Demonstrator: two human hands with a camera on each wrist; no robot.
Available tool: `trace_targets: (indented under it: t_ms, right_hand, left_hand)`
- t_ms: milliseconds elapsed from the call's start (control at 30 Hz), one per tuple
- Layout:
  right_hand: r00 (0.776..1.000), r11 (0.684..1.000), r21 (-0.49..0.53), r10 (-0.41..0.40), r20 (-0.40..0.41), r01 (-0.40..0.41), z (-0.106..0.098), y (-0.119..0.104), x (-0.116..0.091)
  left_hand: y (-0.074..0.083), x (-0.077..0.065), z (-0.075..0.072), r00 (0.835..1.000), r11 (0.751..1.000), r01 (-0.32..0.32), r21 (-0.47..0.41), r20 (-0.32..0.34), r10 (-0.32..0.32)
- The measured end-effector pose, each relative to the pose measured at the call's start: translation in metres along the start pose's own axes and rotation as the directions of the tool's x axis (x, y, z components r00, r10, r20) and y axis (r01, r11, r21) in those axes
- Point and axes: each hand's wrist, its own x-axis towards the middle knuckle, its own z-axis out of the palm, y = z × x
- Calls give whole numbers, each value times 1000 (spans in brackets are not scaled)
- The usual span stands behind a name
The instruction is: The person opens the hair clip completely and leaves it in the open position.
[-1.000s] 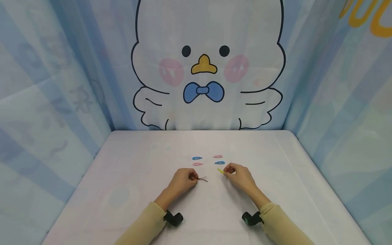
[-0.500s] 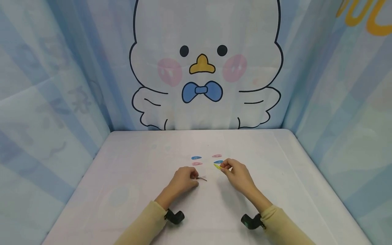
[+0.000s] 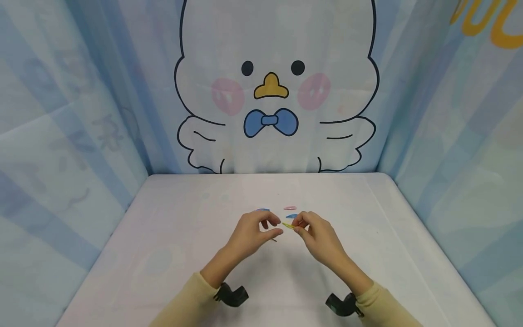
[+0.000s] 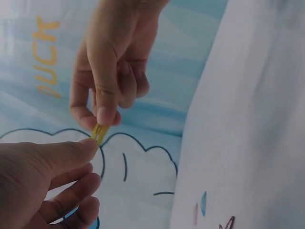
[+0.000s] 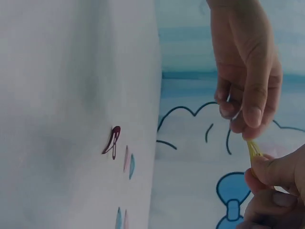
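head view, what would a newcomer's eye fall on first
Likely the big cartoon duck on the backdrop beyond the table. Then the yellow hair clip in the right hand, its tip close to the left hand. Just past it on the table lie a pink clip and a blue clip.

A cartoon duck point(image 3: 278, 103) with a blue bow tie point(image 3: 270, 120) is printed on the backdrop point(image 3: 402, 50); the pale table point(image 3: 367, 222) is flanked by blue-striped curtains point(image 3: 461, 159).
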Motion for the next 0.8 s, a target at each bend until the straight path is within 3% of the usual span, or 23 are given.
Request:
trace_targets:
  t_ms: [267, 467, 800]
  right_hand:
    - [996, 996, 11, -89, -27, 90, -15, -21, -13]
    - [984, 986, 62, -150, -92, 156, -24, -34, -19]
    - [910, 945, -5, -316, -269, 327, -31, -51, -31]
  left_hand:
    - [29, -13, -15, 986, 991, -119, 53, -112, 125]
    - [48, -21, -25, 955, 978, -164, 131, -228, 191]
    - [69, -31, -33, 922, 975, -194, 106, -319, 218]
